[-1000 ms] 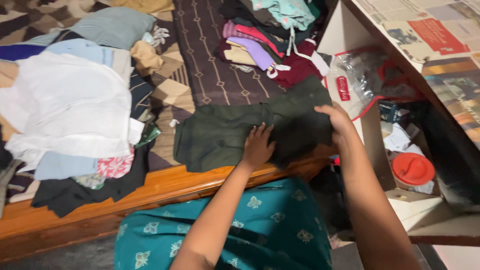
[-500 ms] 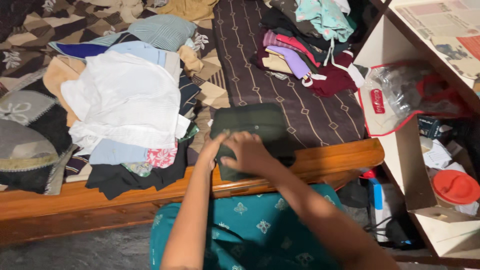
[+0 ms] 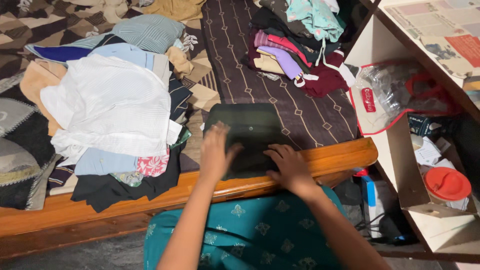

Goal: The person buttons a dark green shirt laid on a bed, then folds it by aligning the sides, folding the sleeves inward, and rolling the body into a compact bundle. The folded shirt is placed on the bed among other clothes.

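Since half a second ago, both hands have spread apart on the folded dark green cloth garment (image 3: 248, 134). Left hand (image 3: 215, 152) and right hand (image 3: 289, 166) lie flat, fingers splayed, gripping nothing. Garment sits at the polished wooden bed edge (image 3: 345, 152); a hard press toward the edge could likely slide it off or undo the fold.

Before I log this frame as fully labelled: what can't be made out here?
- Head view: the dark green folded garment is partly covered by the left hand and right hand.
- The white shirt hides the clothes stacked under it.
- The clear plastic bag has glare; its contents are unreadable.
- The red lid hides what lies below.
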